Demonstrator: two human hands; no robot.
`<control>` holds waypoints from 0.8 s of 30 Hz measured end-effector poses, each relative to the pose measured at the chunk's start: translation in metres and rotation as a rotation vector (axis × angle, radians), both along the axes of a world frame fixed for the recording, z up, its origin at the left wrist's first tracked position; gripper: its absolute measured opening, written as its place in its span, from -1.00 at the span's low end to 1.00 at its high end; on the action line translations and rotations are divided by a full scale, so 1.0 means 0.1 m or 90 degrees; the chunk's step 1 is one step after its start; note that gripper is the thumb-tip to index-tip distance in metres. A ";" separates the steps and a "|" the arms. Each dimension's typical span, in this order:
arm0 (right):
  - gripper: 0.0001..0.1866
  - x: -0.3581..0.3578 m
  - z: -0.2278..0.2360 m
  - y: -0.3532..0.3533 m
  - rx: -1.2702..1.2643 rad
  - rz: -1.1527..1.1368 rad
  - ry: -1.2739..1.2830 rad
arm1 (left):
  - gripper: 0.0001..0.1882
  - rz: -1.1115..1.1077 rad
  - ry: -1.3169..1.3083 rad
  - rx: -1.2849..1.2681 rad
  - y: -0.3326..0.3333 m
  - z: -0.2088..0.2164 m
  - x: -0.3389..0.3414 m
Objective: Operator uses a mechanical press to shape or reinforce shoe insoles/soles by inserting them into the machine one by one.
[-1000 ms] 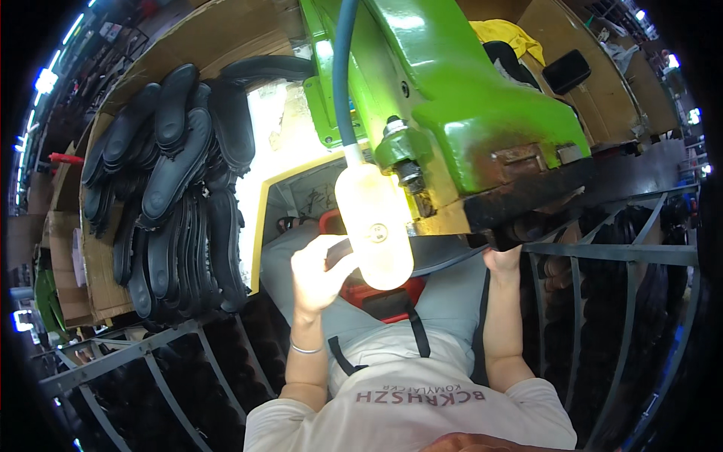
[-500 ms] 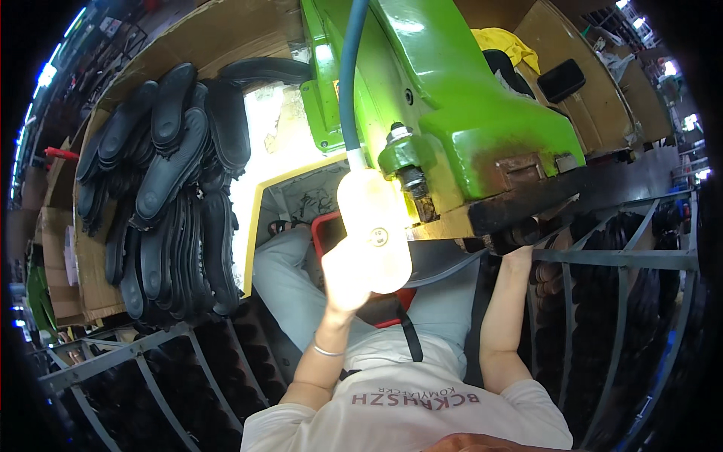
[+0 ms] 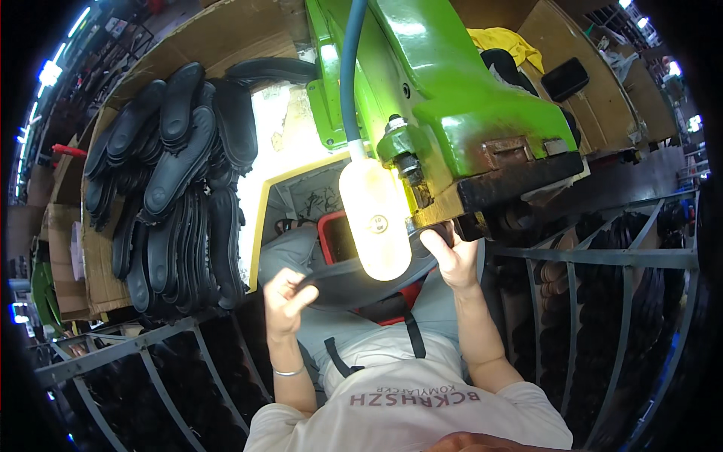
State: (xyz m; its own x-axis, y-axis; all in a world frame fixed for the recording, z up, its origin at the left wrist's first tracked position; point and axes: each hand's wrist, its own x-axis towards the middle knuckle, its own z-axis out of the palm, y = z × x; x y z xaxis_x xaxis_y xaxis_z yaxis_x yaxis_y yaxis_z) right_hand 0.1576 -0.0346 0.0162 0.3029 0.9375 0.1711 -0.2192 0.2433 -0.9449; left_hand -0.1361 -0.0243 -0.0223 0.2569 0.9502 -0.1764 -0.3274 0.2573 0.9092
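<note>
A long black shoe sole [image 3: 337,288] stretches across my lap beneath the green machine's head. My left hand [image 3: 285,303] pinches one tip of it between thumb and fingers. Its other end lies in my right hand [image 3: 456,262], close under the machine's dark front edge, thumb on top. A glowing white lamp [image 3: 374,226] on a blue-grey hose hangs in front and hides the sole's middle. The green machine [image 3: 482,98] rises just beyond my right hand.
Many black soles [image 3: 177,181] are piled in a cardboard box [image 3: 109,290] at left. Metal racks [image 3: 602,256] holding soles flank me. A yellow-edged table opening [image 3: 260,218] lies beyond my left hand. A yellow cloth [image 3: 512,47] sits in another box at right.
My left hand has moved from behind the lamp down and left to one tip of the sole. My right hand has come inward from the right, under the machine, onto the other end.
</note>
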 end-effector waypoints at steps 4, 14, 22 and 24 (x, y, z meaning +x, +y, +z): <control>-0.53 0.08 -0.02 0.10 -0.089 0.071 -0.048 | -0.79 -0.119 0.199 -0.024 -0.45 -0.15 0.36; -0.78 0.62 0.34 -0.28 -0.064 -0.010 -0.248 | -0.75 -0.230 0.297 0.109 -0.89 -0.36 1.21; -0.57 2.40 0.47 -0.96 0.227 -0.804 -0.240 | -0.81 -0.107 0.233 0.000 -0.73 -0.39 0.89; -0.49 2.76 0.22 -0.79 0.207 -0.847 -0.245 | -0.83 -0.125 0.275 0.071 -0.76 -0.46 0.81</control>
State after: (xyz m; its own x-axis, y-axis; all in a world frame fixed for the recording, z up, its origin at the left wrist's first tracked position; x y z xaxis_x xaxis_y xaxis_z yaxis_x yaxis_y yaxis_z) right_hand 0.4340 -0.1137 0.0379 0.7992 -0.1018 0.5924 0.5949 0.2757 -0.7551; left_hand -0.0550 -0.0999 -0.0684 0.3592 0.9101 -0.2066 0.1309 0.1701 0.9767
